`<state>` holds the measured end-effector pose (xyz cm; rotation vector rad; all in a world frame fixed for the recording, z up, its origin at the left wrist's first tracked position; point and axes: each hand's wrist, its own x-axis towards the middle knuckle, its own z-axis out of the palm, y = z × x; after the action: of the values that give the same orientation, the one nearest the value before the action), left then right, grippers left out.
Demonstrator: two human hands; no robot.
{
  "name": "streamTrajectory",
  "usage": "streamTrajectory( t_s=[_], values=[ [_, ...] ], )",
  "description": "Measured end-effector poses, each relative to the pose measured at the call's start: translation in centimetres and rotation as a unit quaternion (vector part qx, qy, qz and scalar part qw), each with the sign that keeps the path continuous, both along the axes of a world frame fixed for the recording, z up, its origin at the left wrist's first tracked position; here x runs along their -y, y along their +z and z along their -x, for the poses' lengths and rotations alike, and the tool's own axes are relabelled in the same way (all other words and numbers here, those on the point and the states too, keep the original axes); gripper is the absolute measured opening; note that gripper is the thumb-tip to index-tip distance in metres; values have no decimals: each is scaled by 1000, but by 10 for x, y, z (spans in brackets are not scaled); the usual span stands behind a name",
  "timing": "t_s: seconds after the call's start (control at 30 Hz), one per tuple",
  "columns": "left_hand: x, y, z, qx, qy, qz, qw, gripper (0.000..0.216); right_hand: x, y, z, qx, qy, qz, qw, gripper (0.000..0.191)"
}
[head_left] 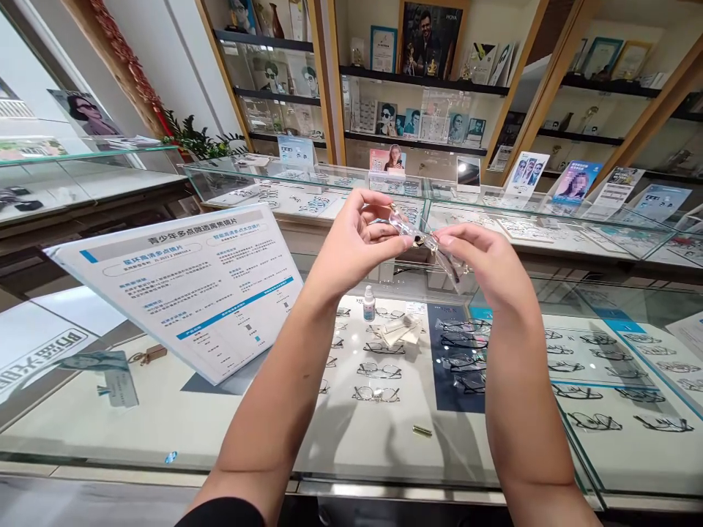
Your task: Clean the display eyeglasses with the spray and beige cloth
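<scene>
Above the glass display counter, both my hands hold one pair of eyeglasses (449,268) with a clear, see-through frame. My left hand (356,238) pinches one side between thumb and fingers. On the other side, the thumb and fingers of my right hand (486,258) close on the frame near its middle. The eyeglasses are tilted, and my fingers hide part of them. Below the hands, a small white bottle (369,305) stands upright beside some pale folded cloths or papers (398,329).
A large printed sign board (214,293) leans on the counter at left. Several rows of eyeglasses (380,371) lie in the display, some on a dark blue panel (444,399). A small gold-coloured piece (422,430) lies near the front. Another glass showcase (351,192) and shelves stand behind.
</scene>
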<state>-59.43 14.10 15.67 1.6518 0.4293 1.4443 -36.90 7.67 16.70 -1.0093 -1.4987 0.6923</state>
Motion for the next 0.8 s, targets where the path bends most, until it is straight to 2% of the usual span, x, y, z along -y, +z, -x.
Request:
streamTrajectory(
  t_s=[0.17, 0.33, 0.4, 0.47, 0.57, 0.67, 0.73, 0.8],
  values=[
    [0, 0, 0, -28, -23, -17, 999, 66, -1, -1, -4, 6, 71, 25, 997, 17],
    [3, -4, -3, -71, 57, -87, 992, 64, 5, -1, -11, 26, 122, 64, 990, 20],
    [7, -6, -5, -48, 74, -56, 995, 65, 11, -2, -13, 20, 119, 56, 991, 23],
    [11, -12, -7, -17, 57, 6, 998, 65, 15, -7, -15, 5, 101, 46, 994, 23],
    [21, -36, -11, -16, 48, 78, 996, 53, 17, -25, -21, -20, 63, 38, 997, 21],
    [35, -76, -19, -108, 37, 162, 980, 33, 18, -57, -34, -59, 29, 37, 997, 17],
    [43, -105, -29, -169, -1, 249, 953, 40, 20, -81, -43, -96, 21, 52, 994, 18],
    [47, -129, -39, -133, -24, 319, 938, 44, 23, -102, -49, -129, 26, 81, 988, 18]
  ],
)
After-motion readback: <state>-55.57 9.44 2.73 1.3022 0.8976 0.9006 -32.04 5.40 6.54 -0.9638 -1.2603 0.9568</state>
